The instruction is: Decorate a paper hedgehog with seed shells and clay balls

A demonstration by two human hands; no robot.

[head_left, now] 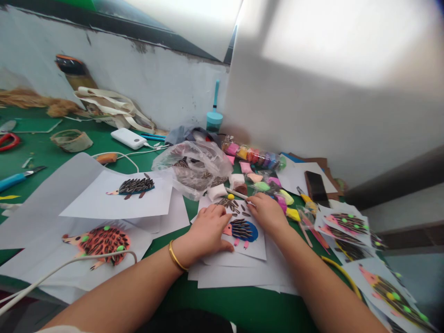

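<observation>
A paper sheet (256,247) lies before me, bearing a clay hedgehog with a blue body (253,231), pink face and feet, and striped sunflower seeds (240,227) as spines. My left hand (209,227) rests flat on the sheet's left side, fingers apart, thumb beside the hedgehog. Loose sunflower seeds (243,208) are scattered on the paper above the figure. At their right, my right hand (268,212) has its fingers bent together; whatever is between the fingertips is hidden. A white stick (236,193) and a yellow clay ball (231,197) lie just beyond.
A plastic bag of seeds (197,169) sits behind the sheet. Colored clay packets (262,186) spread to its right, near a phone (316,188). Finished hedgehog pictures lie left (100,245) and right (388,291). A white cable (72,261) crosses the left papers. Pliers (21,178) lie far left.
</observation>
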